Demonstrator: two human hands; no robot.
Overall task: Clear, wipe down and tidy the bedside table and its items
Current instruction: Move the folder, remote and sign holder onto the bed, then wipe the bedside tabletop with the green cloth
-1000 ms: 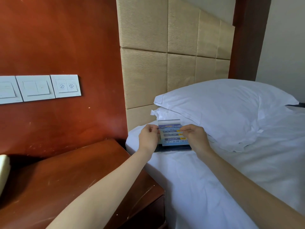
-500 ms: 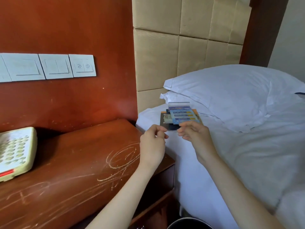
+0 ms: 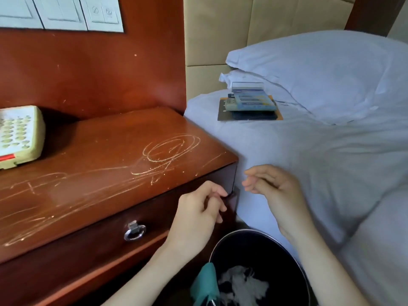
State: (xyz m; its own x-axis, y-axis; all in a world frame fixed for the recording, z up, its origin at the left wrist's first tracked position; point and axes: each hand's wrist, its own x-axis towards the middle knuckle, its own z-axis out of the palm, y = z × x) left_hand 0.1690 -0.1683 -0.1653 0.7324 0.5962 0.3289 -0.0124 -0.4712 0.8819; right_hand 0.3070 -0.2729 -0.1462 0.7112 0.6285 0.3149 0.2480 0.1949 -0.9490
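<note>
The reddish wooden bedside table [image 3: 106,173] fills the left half, its top marked with pale scratches and streaks. A cream telephone [image 3: 17,138] sits at its far left. A small stack of cards and booklets [image 3: 249,102] lies on the white bed sheet beside the pillow. My left hand [image 3: 198,215] hovers by the table's front right corner, fingers loosely curled, holding nothing. My right hand [image 3: 276,195] floats just right of it over the bed's edge, fingers apart and empty. A teal cloth [image 3: 205,286] hangs on the bin's rim below my hands.
A black waste bin [image 3: 287,252] with crumpled white paper stands on the floor between table and bed. The table drawer has a metal ring pull [image 3: 134,231]. White wall switches [image 3: 66,14] sit above the table. A white pillow [image 3: 320,69] leans against the padded headboard.
Both hands let go of the card stack on the bed and drew back toward me, down to the table's front corner. The view tilted down, showing the drawer and bin.
</note>
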